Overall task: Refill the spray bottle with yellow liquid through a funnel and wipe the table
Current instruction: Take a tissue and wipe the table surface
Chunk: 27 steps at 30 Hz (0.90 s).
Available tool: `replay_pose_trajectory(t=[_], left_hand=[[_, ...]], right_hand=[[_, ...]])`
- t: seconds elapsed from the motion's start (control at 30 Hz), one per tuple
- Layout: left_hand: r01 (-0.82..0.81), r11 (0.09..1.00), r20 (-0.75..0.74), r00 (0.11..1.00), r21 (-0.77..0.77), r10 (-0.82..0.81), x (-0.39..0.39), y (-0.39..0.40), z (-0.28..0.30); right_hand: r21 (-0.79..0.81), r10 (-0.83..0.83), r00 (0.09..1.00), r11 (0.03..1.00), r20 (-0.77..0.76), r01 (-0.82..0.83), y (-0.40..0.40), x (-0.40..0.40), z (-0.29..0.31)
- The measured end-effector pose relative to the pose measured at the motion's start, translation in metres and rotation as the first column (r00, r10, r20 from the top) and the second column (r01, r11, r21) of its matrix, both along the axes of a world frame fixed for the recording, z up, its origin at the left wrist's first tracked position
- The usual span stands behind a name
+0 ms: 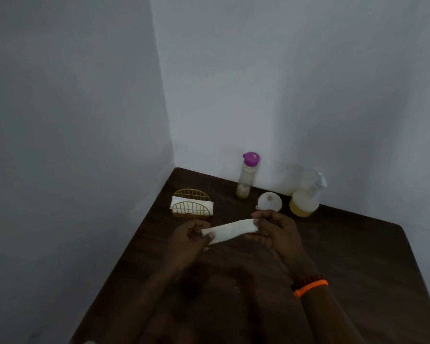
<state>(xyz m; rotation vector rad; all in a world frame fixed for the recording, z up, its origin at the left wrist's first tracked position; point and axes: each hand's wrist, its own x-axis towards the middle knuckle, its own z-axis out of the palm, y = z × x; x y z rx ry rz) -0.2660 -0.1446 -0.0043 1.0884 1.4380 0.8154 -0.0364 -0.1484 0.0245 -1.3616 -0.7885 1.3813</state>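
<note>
Before the funnel [270, 201]: tissue [228, 230], light, limp, tearable; left hand [193, 235] and right hand [276, 230] pinched its ends.

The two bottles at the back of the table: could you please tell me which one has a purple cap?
The tall narrow bottle on the left; the squat spray bottle holding yellow liquid has a pale trigger head.
</note>
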Motion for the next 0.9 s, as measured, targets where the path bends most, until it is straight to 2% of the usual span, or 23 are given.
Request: replay_pose_trajectory(t=[0.07,0.1,0.2,0.27,0.4,0.53,0.77,0.9], left_hand=[[0.102,0.990,-0.212,0.974,0.102,-0.079,0.020,-0.014,-0.004],[0.138,0.974,-0.257,0.962,0.182,-0.088,0.030,-0.021,-0.003],[0.191,0.899,-0.204,0.972,0.394,-0.117,0.060,-0.038,0.005],[0.203,0.883,-0.146,0.977,0.423,-0.154,0.076,-0.045,0.015],[0.153,0.848,-0.220,0.974,0.507,-0.044,0.094,-0.053,0.012],[0.130,0.832,-0.211,0.977,0.539,-0.015,0.102,-0.061,0.010],[0.186,0.851,-0.255,0.965,0.491,-0.063,0.107,-0.072,0.012],[0.161,0.876,-0.191,0.978,0.454,-0.081,0.106,-0.076,0.017]], right_hand=[[0.012,0.045,0.998,0.999,0.050,-0.046,-0.012,0.005,0.005],[0.015,0.066,0.993,0.998,0.093,-0.068,-0.016,0.005,0.008],[0.028,0.097,0.980,0.994,0.172,-0.103,-0.029,0.013,0.010],[0.047,0.100,0.981,0.993,0.167,-0.109,-0.037,0.019,0.010],[0.057,0.111,0.983,0.991,0.145,-0.120,-0.050,0.032,0.010],[0.071,0.138,0.978,0.986,0.156,-0.151,-0.062,0.045,0.010],[0.066,0.129,0.974,0.988,0.184,-0.143,-0.071,0.053,0.005],[0.078,0.135,0.966,0.985,0.221,-0.156,-0.076,0.061,0.005]])
